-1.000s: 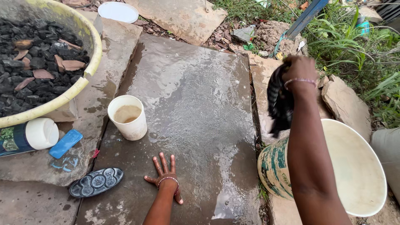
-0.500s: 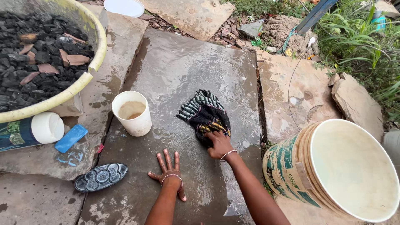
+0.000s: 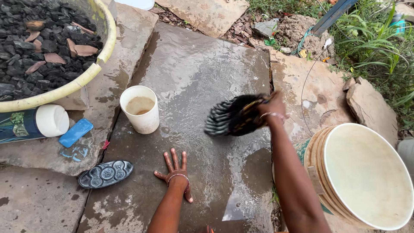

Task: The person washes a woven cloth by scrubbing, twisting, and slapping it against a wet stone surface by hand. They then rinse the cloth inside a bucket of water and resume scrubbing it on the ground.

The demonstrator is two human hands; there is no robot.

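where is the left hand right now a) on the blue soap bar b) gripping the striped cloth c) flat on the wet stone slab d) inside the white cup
c, the left hand lies palm down with fingers spread on the wet stone slab, apart from the white cup, while the right hand holds the striped cloth up off the slab.

A dark blue and green labelled bottle (image 3: 21,125) with a white cap lies on its side at the left edge, under the yellow basin's rim. At right, a tipped cream bucket (image 3: 366,172) bears green and yellow printed bands.
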